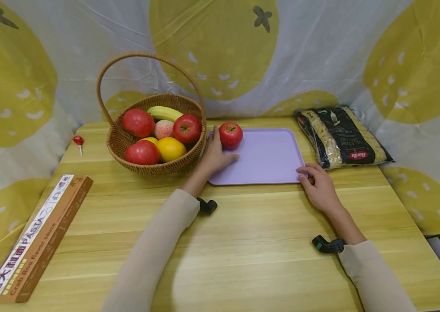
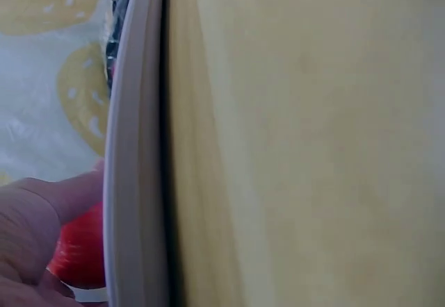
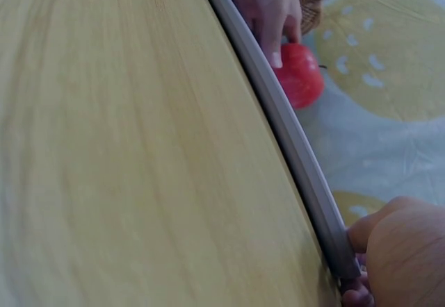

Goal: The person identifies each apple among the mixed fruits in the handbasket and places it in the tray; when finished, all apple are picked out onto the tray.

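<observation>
A lilac tray point(image 1: 266, 160) lies on the table. On its back left corner sits a red tomato point(image 1: 231, 135) with a green stem. My left hand point(image 1: 215, 154) is at the tomato's left side, fingers alongside it and thumb stretched over the tray in front of it. In the right wrist view, that thumb and a finger overlap the tomato point(image 3: 303, 81). My right hand point(image 1: 319, 186) pinches the tray's front right corner; in its wrist view the thumb is above the rim point(image 3: 306, 168) and fingertips show below.
Left of the tray stands a wicker basket point(image 1: 157, 170) of fruit, including a banana point(image 1: 164, 113). A Barilla pasta bag point(image 1: 342, 136) lies to the tray's right. At the far left are a red lollipop point(image 1: 78, 140) and a long pasta box point(image 1: 40, 238). A patterned cloth hangs behind.
</observation>
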Demonstrator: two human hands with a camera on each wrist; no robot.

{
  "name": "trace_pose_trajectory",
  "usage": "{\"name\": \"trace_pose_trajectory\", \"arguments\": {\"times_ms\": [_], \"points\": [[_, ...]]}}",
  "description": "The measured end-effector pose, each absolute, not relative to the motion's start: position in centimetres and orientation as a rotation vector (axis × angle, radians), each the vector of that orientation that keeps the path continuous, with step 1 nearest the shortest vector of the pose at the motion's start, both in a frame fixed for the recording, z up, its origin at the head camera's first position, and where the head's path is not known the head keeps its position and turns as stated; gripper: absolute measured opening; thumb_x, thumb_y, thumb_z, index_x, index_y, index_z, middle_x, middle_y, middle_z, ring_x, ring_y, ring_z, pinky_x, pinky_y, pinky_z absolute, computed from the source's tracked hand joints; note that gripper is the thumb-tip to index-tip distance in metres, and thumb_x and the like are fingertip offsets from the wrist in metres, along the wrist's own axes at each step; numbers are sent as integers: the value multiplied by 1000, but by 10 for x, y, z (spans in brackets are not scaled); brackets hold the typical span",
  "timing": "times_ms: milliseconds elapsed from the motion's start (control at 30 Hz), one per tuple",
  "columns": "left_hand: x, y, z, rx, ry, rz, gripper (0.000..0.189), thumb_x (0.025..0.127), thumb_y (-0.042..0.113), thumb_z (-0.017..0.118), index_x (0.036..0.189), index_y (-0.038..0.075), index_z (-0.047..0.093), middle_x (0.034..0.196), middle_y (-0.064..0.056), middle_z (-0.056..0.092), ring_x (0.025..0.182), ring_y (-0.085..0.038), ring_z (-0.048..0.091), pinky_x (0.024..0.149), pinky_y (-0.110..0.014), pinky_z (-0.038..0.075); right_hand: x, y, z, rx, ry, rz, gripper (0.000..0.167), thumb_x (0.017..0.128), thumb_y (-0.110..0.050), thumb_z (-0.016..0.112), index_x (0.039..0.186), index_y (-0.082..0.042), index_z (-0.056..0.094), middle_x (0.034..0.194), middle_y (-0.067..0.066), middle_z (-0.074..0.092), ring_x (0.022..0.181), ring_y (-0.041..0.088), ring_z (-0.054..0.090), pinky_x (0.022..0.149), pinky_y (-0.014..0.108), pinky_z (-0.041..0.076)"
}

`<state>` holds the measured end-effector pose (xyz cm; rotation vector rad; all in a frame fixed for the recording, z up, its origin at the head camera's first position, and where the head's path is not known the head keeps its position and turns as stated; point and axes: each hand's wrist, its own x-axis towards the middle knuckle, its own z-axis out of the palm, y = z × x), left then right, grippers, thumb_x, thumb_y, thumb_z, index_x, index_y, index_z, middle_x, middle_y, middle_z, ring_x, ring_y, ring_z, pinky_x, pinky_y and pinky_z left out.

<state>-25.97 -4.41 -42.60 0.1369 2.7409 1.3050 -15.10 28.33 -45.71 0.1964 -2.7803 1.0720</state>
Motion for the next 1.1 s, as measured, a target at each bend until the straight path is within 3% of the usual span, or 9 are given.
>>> {"name": "trace_pose_trajectory", "arguments": {"times_ms": [133,267,600,700,833,967,1100], "points": [[-246,-49,-423,190,2753,1201,123,86,36,84,164,2,-4,171,-25,7,160,-35,11,130,-44,15,-150,285,-457,188,-2784,1073,30,106,-18,56,126,1,68,145,27,52,111,38,53,87,42,37],[-231,-54,-416,286,2779,1085,118,87,38,83,164,-2,3,171,-25,10,160,-35,15,130,-44,16,-150,285,-457,185,-2781,1072,29,106,-18,56,125,1,69,143,26,53,105,35,52,84,39,35],[-195,-77,-382,488,2815,961,107,85,42,84,163,2,22,170,-19,24,157,-35,26,128,-48,24,-153,285,-460,188,-2776,1065,29,106,-18,55,125,1,68,144,26,53,103,33,51,83,38,34],[-185,-88,-363,540,2803,966,98,84,46,84,160,6,36,160,-18,43,146,-34,45,121,-49,37,-153,284,-460,194,-2774,1067,30,106,-19,55,125,1,68,144,26,53,105,33,52,84,38,35],[-180,-105,-339,642,2720,1111,74,85,41,84,148,12,56,135,-9,67,115,-25,68,101,-42,56,-153,283,-459,202,-2775,1067,30,107,-20,55,125,0,69,145,26,53,106,34,53,84,39,35],[-186,-121,-321,730,2706,1240,52,89,29,81,137,14,65,123,-1,71,98,-15,71,89,-35,61,-151,282,-458,182,-2777,1070,30,106,-20,55,125,0,69,145,25,53,105,33,52,83,37,35],[-198,-137,-311,668,2790,1336,43,91,19,75,133,12,66,119,-6,71,99,-19,71,91,-39,61,-151,282,-456,175,-2784,1069,31,106,-21,55,125,0,69,145,25,53,103,32,52,82,36,35]]}}
